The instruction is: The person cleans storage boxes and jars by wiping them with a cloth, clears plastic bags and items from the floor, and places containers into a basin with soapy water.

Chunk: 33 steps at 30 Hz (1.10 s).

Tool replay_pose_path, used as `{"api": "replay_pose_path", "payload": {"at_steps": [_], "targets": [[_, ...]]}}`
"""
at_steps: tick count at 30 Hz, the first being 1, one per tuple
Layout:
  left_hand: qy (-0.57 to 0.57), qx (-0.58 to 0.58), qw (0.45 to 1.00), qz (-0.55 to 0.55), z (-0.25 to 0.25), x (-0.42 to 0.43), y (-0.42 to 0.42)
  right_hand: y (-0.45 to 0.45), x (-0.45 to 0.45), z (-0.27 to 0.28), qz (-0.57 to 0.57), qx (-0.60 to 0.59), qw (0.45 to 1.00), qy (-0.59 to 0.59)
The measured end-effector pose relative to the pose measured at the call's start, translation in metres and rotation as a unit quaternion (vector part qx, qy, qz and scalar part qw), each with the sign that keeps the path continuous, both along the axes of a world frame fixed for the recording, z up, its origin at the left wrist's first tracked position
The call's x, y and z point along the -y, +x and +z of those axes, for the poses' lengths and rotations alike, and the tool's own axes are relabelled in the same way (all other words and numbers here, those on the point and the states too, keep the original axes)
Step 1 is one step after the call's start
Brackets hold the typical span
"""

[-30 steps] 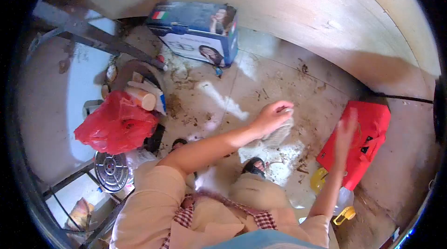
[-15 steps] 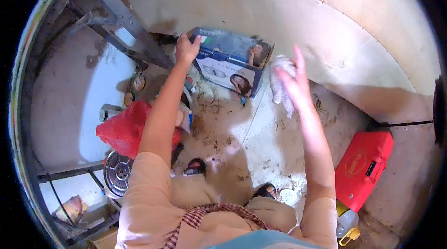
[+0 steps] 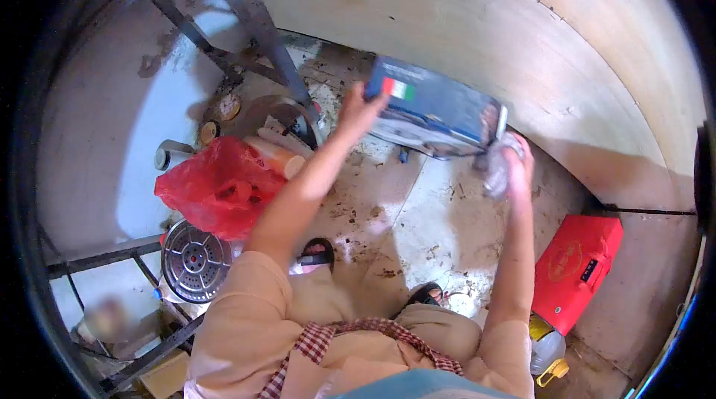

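Note:
A dark blue cardboard box (image 3: pixel 447 104) with a small flag print is held up and tilted near the pale wall panel, slightly blurred. My left hand (image 3: pixel 363 110) grips its left end, thumb on the top face and the other fingers hidden behind. At the box's right end, my right hand (image 3: pixel 520 164) is closed around a crumpled greyish-white cloth (image 3: pixel 496 168), which presses against or lies very close to the box's edge.
A dark metal frame (image 3: pixel 261 33) stands at left. Beside it lie a red plastic bag (image 3: pixel 216 186), a round metal steamer plate (image 3: pixel 195 261) and a can (image 3: pixel 171 154). At right are a red box (image 3: pixel 578 272) and a yellow-handled bottle (image 3: pixel 550 358). The floor (image 3: pixel 403 212) is dirty.
The box has shifted right and tilted, its top face turning more toward me. My right hand has closed in on the box's right end with the cloth. My left hand moved right along with the box.

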State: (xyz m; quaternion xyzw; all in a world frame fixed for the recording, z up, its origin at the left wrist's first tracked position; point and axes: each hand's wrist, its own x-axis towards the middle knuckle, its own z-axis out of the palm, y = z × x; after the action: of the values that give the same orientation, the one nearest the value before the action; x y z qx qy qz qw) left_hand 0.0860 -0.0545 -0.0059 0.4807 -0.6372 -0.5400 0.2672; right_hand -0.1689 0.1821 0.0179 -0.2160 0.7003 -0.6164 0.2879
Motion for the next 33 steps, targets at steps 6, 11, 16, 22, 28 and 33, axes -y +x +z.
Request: {"api": "replay_pose_path", "payload": {"at_steps": [6,11,16,22,28,33], "targets": [[-0.126,0.13,0.955,-0.234,0.028,-0.134,-0.033,-0.051,-0.133,0.009,-0.104,-0.032,0.994,0.026],[-0.111,0.092,0.934,-0.326,0.028,-0.183,-0.054,-0.076,-0.205,0.005,-0.239,-0.028,0.967,0.082],[-0.171,0.087,0.92,-0.341,0.008,-0.15,-0.068,-0.031,-0.184,0.068,-0.321,-0.175,0.93,0.039],[-0.255,-0.021,0.885,-0.389,0.026,-0.119,-0.104,-0.009,-0.098,0.091,-0.219,-0.315,0.923,0.028],[-0.189,-0.026,0.892,-0.41,0.001,-0.089,-0.111,-0.026,-0.043,0.031,-0.087,-0.579,0.796,0.155],[-0.199,0.013,0.924,-0.327,-0.021,-0.11,-0.101,0.016,0.021,0.038,-0.126,-0.394,0.892,0.182]]}}
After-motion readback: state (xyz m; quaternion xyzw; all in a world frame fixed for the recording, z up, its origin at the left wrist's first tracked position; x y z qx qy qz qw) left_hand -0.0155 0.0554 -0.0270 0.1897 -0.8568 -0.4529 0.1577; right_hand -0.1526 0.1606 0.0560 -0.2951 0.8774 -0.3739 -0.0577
